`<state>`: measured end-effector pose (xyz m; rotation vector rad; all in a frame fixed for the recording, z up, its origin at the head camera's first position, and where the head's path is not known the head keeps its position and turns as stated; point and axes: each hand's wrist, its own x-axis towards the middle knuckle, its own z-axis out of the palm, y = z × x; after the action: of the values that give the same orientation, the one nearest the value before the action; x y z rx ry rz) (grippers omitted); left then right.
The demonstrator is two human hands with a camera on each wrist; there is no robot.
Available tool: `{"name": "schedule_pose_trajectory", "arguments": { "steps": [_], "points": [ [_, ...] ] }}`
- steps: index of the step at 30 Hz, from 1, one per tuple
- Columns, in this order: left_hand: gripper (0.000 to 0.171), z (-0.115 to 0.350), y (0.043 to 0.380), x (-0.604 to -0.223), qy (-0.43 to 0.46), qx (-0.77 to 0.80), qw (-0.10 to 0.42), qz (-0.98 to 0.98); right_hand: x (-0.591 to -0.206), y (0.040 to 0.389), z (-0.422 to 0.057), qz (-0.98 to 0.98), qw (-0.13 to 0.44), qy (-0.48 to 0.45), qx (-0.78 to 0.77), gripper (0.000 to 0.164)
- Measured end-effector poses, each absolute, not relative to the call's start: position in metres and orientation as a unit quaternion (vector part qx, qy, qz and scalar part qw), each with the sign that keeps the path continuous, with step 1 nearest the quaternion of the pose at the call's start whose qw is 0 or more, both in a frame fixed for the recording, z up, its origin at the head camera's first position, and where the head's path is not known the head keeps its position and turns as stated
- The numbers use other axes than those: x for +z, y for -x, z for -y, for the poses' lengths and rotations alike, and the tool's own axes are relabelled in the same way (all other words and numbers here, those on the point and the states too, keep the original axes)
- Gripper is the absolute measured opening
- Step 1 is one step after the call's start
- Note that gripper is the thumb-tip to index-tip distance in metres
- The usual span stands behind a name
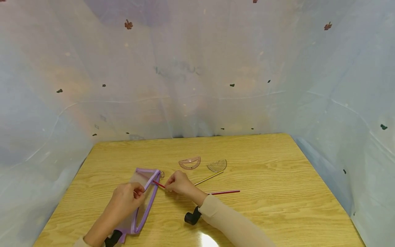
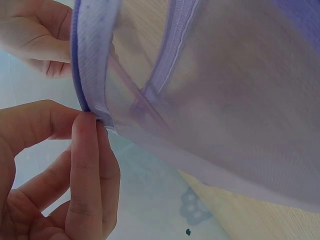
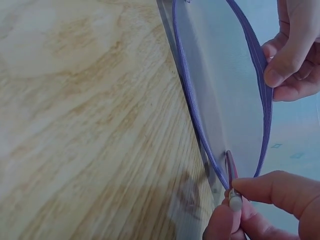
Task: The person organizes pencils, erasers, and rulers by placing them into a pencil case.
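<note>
A see-through mesh pouch (image 1: 143, 208) with purple zipper edges lies on the left of the table, its mouth held apart. My left hand (image 1: 126, 198) pinches one zipper edge (image 2: 92, 60) between thumb and fingers. At the mouth's far end my right hand (image 1: 180, 183) pinches a red pencil (image 1: 158, 184) near its eraser end (image 3: 235, 201). The pencil's front part is inside the pouch, showing faintly through the mesh in the left wrist view.
Beyond the right hand lie a pinkish protractor (image 1: 189, 163) and a clear protractor (image 1: 217, 166). A gold pencil (image 1: 208, 178) and another red pencil (image 1: 224, 192) rest near the right wrist. A patterned curtain (image 1: 197, 68) hangs behind the wooden table (image 1: 277, 212).
</note>
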<state>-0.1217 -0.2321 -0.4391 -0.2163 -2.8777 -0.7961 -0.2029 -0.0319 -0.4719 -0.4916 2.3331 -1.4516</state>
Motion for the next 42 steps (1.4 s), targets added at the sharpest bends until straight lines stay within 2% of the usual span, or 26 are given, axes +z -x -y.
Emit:
{"name": "schedule_pose_trajectory", "arguments": {
  "steps": [17, 27, 42],
  "points": [
    [0.007, 0.231, 0.122, -0.438, 0.064, -0.262, 0.07, 0.96, -0.474, 0.201, 0.037, -0.826, 0.164, 0.154, -0.517, 0.007],
    [0.007, 0.232, 0.124, -0.442, 0.067, -0.265, 0.088, 0.958, -0.47, 0.195, 0.039, -0.813, 0.162, 0.125, -0.546, 0.008],
    [0.006, 0.23, 0.128, -0.44, 0.071, -0.267, 0.11, 0.955, -0.474, 0.191, 0.046, -0.722, 0.214, 0.078, -0.654, 0.003]
  ]
}}
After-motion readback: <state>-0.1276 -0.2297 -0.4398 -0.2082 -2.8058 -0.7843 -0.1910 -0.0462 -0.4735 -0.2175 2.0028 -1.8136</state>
